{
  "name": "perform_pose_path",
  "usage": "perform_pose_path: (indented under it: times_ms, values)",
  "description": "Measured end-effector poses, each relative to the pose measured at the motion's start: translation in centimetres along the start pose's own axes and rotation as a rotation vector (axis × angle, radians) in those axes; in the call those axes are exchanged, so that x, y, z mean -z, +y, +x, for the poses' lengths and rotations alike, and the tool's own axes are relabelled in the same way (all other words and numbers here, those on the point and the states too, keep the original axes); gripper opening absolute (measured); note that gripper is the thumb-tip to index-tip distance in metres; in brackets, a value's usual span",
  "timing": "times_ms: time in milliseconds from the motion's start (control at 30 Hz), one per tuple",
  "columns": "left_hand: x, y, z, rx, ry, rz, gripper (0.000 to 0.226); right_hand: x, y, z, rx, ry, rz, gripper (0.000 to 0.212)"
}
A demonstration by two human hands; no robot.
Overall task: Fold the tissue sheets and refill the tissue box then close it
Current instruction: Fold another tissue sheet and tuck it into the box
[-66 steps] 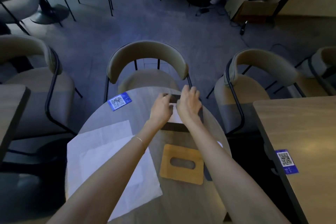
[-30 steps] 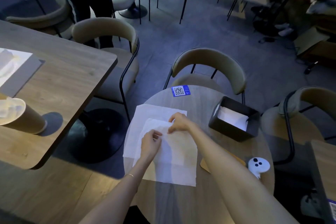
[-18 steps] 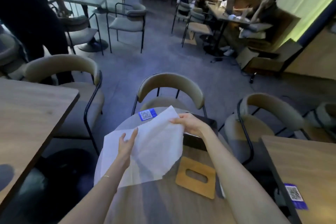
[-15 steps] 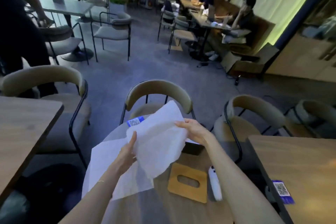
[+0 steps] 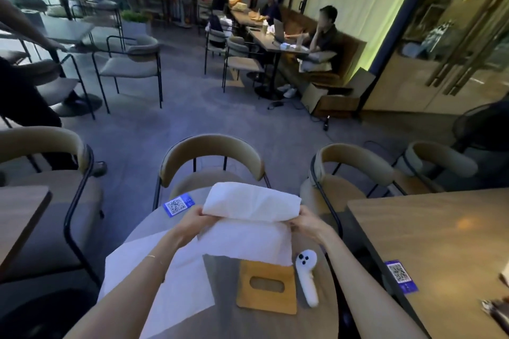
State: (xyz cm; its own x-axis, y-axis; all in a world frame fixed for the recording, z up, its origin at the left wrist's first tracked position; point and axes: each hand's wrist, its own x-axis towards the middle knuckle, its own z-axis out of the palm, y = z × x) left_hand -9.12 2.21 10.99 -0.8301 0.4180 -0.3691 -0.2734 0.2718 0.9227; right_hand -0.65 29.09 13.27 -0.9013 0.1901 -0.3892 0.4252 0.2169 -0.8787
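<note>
I hold a white tissue sheet (image 5: 248, 217) in the air over the round table, doubled over along its width. My left hand (image 5: 192, 221) pinches its left end and my right hand (image 5: 305, 224) pinches its right end. The sheet's lower half hangs toward the table. Another flat white tissue sheet (image 5: 176, 289) lies on the table at the left, under my left forearm. The wooden lid (image 5: 267, 286) with an oval slot lies flat near the table's front. The dark tissue box is hidden behind the held sheet.
A white controller (image 5: 307, 278) lies right of the lid. A blue QR sticker (image 5: 179, 204) is at the round table's (image 5: 220, 322) far left edge. Chairs (image 5: 212, 162) ring the table; another table (image 5: 435, 250) stands at right. People sit in the background.
I lifted a tissue sheet off the table and folded it over; both hands now hold its ends spread apart. The head view has tilted upward, showing more of the room.
</note>
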Motion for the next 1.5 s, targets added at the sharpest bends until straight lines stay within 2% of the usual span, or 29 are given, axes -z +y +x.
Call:
perform_pose_path:
  times_ms: [67, 133, 233, 400, 600, 700, 767, 867, 933, 1000, 1100, 1167, 1233, 1300, 1367, 1433, 1500]
  values:
    - [0.6, 0.1, 0.4, 0.005, -0.017, 0.029, 0.012, -0.1, -0.1, 0.3, 0.015, 0.007, -0.039, 0.012]
    - [1.4, 0.2, 0.5, 0.001, -0.017, 0.058, 0.024, -0.3, -0.6, 0.5, 0.017, -0.015, -0.063, 0.030]
    - [2.6, 0.3, 0.3, -0.002, -0.020, 0.067, 0.030, -0.5, -0.9, 0.7, 0.021, -0.030, -0.051, 0.029]
    - [4.6, 0.1, 0.6, -0.011, -0.012, 0.039, 0.023, -0.4, -0.6, 0.7, 0.021, 0.060, 0.070, 0.022]
    - [4.5, 1.0, -0.2, -0.065, -0.058, 0.041, 0.010, -1.0, -1.3, 0.4, 0.006, 0.145, 0.126, 0.030]
    - [4.1, 2.0, -0.5, -0.116, -0.101, 0.149, 0.017, -1.6, -2.2, 0.7, 0.020, 0.202, 0.109, 0.026]
    - [3.7, 3.0, -0.7, -0.159, -0.171, 0.226, 0.023, -2.1, -3.1, 0.7, 0.095, 0.136, -0.021, 0.037]
    - [2.9, 4.8, -0.8, -0.200, -0.230, 0.356, 0.031, -3.6, -4.6, 1.0, 0.245, 0.048, -0.373, 0.057]
    - [2.7, 5.8, -0.7, -0.225, -0.279, 0.406, 0.036, -5.0, -5.4, 1.3, 0.253, -0.075, -0.460, 0.064]
    - [2.5, 6.7, -0.7, -0.248, -0.323, 0.432, 0.037, -6.3, -5.7, 1.5, 0.208, -0.171, -0.470, 0.055]
    - [2.8, 7.6, -0.8, -0.284, -0.305, 0.450, 0.047, -7.2, -5.8, 1.5, 0.200, -0.185, -0.426, 0.031]
    - [3.7, 7.5, -0.4, -0.314, -0.248, 0.374, 0.050, -7.1, -6.1, 1.2, 0.194, -0.180, -0.342, 0.028]
    - [4.6, 7.1, 0.1, -0.301, -0.151, 0.143, 0.039, -6.5, -6.3, 0.9, 0.177, -0.176, -0.253, 0.020]
    - [4.8, 6.3, 0.3, -0.218, 0.002, -0.121, 0.029, -5.6, -6.3, 1.0, 0.158, -0.149, -0.114, 0.035]
    - [4.1, 5.1, 0.1, -0.072, 0.034, -0.244, 0.054, -4.9, -6.0, 1.2, 0.137, -0.071, 0.029, 0.027]
    - [2.6, 2.9, -0.1, 0.056, -0.069, -0.252, 0.082, -4.4, -5.6, 1.5, 0.119, -0.006, 0.139, 0.024]
    - [0.5, 1.6, -0.7, 0.113, -0.128, -0.283, 0.087, -4.3, -5.1, 1.6, 0.067, 0.028, 0.186, 0.023]
